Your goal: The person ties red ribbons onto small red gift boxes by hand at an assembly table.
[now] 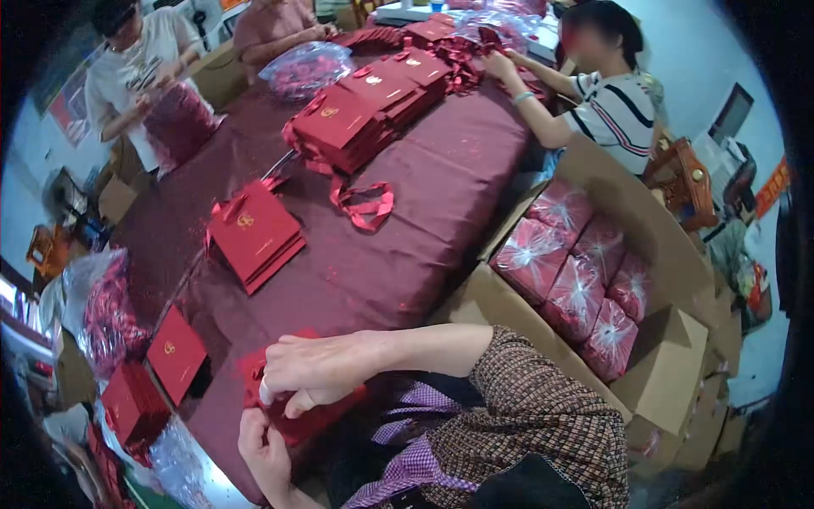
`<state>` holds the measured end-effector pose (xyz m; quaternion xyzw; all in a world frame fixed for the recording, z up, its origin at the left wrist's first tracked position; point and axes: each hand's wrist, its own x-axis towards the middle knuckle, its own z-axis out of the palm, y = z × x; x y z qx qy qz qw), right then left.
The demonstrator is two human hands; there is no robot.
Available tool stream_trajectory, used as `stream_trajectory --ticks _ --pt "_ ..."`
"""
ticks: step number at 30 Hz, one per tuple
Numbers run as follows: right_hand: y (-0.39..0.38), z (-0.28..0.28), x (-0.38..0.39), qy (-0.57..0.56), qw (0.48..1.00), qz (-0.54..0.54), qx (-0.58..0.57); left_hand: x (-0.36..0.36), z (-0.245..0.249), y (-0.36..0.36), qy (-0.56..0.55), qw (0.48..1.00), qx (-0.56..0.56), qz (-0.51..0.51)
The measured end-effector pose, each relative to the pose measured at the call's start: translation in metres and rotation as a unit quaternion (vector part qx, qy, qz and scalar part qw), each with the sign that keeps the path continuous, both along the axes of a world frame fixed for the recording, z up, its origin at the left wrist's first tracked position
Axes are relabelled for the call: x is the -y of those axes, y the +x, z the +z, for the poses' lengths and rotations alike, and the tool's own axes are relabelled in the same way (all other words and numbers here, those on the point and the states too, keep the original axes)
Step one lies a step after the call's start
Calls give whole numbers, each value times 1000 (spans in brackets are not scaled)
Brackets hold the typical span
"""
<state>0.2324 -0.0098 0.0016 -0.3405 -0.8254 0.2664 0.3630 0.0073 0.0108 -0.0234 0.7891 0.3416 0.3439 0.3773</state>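
Observation:
A small red gift bag [298, 417] lies at the near edge of the maroon-covered table [441, 195]. My right hand [309, 369] reaches in from the right on a brown checked sleeve and pinches the bag's top edge. My left hand [264, 448] comes up from below and grips the bag's lower side. Much of the bag is hidden by both hands. Two more red bags [176, 352] with a gold emblem lie just left of my hands.
Stacks of red bags [254, 233] [356, 114] and a loose red ribbon [366, 206] lie on the table. At the right an open cardboard box [670, 365] holds plastic-wrapped red bundles [577, 271]. Three other people work at the far end and right side.

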Motion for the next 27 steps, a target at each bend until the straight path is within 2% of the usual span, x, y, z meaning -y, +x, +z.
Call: stream_trajectory --ticks 3,5,6,8,9,12,14,16,18,19,20,22,23,27 --pt "-7 -2 3 52 997 -37 42 -1 1 -10 40 998 -58 -8" --pt "-15 -7 5 57 996 -10 66 4 -5 -8 -13 1000 12 -7" --pt "-23 -18 2 70 994 -16 79 -3 -11 -15 47 999 -17 -6" --pt "-32 -22 5 109 985 -61 117 2 -3 -14 100 994 -50 -19" --pt "-37 -25 7 126 982 -77 121 -1 -3 -18 97 991 -62 -70" --pt "-43 -33 10 127 982 -107 88 -2 -7 -23 93 991 -65 -74" --pt "-41 -32 12 119 982 -100 110 -8 -15 -29 101 988 -63 -97" --pt "-37 -20 14 111 981 -89 130 -8 -17 -31 59 989 -79 -106" --pt "-29 -3 11 46 994 -12 95 -3 -10 -27 21 992 -66 -109" --pt "-27 4 12 105 988 -31 105 4 -5 -21 -18 993 -51 -106" --pt "-27 5 12 105 989 -18 105 13 -2 -16 -31 996 -21 -84" --pt "-31 3 8 268 962 -43 33 16 10 -13 4 995 -46 -88" --pt "-33 -2 5 279 958 -40 51 18 14 -13 36 990 -76 -110" --pt "-32 -7 2 232 969 -23 81 21 18 -16 -54 992 -49 -99"
